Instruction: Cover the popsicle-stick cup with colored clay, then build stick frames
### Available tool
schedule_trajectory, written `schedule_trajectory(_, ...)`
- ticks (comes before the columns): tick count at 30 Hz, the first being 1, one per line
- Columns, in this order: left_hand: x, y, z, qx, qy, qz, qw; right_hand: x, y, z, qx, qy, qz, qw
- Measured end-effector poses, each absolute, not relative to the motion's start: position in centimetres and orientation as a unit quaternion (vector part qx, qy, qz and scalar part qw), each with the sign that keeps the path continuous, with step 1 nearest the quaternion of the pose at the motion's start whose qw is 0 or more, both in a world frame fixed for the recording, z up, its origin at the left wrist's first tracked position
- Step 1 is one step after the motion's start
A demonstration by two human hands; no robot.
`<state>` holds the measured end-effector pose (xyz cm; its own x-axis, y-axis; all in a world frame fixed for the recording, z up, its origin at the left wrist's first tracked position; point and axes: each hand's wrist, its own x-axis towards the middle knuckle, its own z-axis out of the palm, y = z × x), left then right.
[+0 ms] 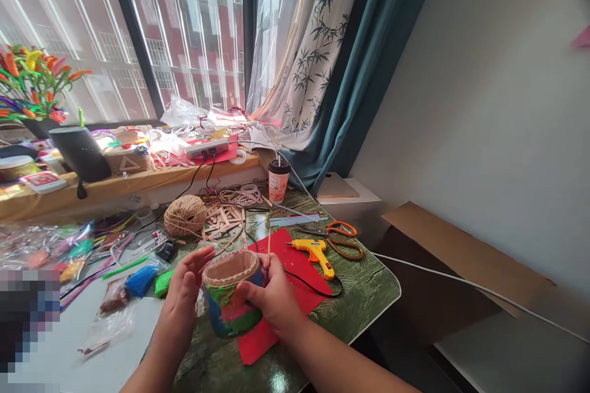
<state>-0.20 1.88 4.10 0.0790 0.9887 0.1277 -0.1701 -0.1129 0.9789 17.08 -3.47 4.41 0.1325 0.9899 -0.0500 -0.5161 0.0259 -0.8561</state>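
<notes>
A small oval pot (231,313), its sides covered in green, blue and red clay-like patches and its rim edged in a wavy pale trim, is tilted slightly above the table. My right hand (274,298) grips its right side, thumb across the front. A thin wooden stick (270,242) rises from between that hand's fingers. Beside the pot's left wall is my left hand (182,288), fingers extended and not wrapped around it; whether the fingertips touch the rim is unclear. Under and behind the pot lies a red sheet (308,295).
On the sheet rests a yellow glue gun (316,252), its black cord trailing. Orange-handled scissors (341,230), a paper cup (278,181), a ball of twine (185,215) and wooden sticks (224,221) stand farther back. Bagged clay (141,280) lies left, near a white board (120,344).
</notes>
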Motion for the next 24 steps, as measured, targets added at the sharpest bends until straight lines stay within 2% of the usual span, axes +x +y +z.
schedule_trajectory(3, 0.8, 1.6, 3.4, 0.521, 0.41, 0.523, 0.535, 17.4, -3.1, 4.0, -0.387, -0.343, 0.511, 0.687)
schedule_trajectory(8, 0.5, 0.7, 2.8, 0.578, 0.455, 0.473, 0.485, 17.7, -3.5, 3.2, -0.334, -0.423, 0.519, 0.663)
schedule_trajectory(13, -1.3, 1.4, 2.1, 0.607, 0.405, 0.46, 0.505, 18.6, -3.9, 3.2, -0.336, -0.463, 0.526, 0.63)
schedule_trajectory(20, -1.3, 1.7, 2.4, 0.626, 0.423, 0.451, 0.474, 18.8, -3.4, 3.5, -0.337, -0.469, 0.511, 0.637)
schedule_trajectory(24, -0.8, 2.1, 2.9, 0.572, 0.377, 0.453, 0.571, 18.8, -2.1, 3.7, -0.308, -0.382, 0.556, 0.671)
